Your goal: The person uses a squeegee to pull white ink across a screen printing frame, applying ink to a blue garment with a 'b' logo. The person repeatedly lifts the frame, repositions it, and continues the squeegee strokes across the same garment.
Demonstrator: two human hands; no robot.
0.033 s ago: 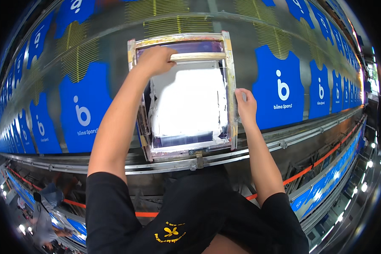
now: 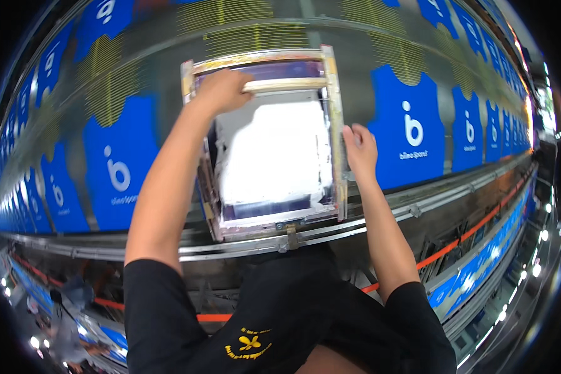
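A wooden-framed printing screen [image 2: 334, 134] lies on the long table in front of me, with a broad patch of white ink [image 2: 274, 149] over its mesh. My left hand [image 2: 223, 91] is closed around the left end of a squeegee [image 2: 287, 84], whose pale wooden handle lies crosswise near the screen's far end. The squeegee's lower edge is hidden. Beside the screen's right rail, my right hand [image 2: 360, 149] has its fingers curled in, thumb and fingertips against the rail. A metal clamp bracket [image 2: 292, 237] sits at the screen's near edge.
Blue vest-shaped pieces with white prints, such as one on the right [image 2: 408, 124] and one on the left [image 2: 118, 149], line the table. Yellow striped patches lie among them. A metal rail [image 2: 411, 212] runs along the near edge. At lower left, another person [image 2: 68, 330] is blurred.
The whole view has shifted slightly, so the screen and both hands appear a little further left. The squeegee keeps its place on the screen.
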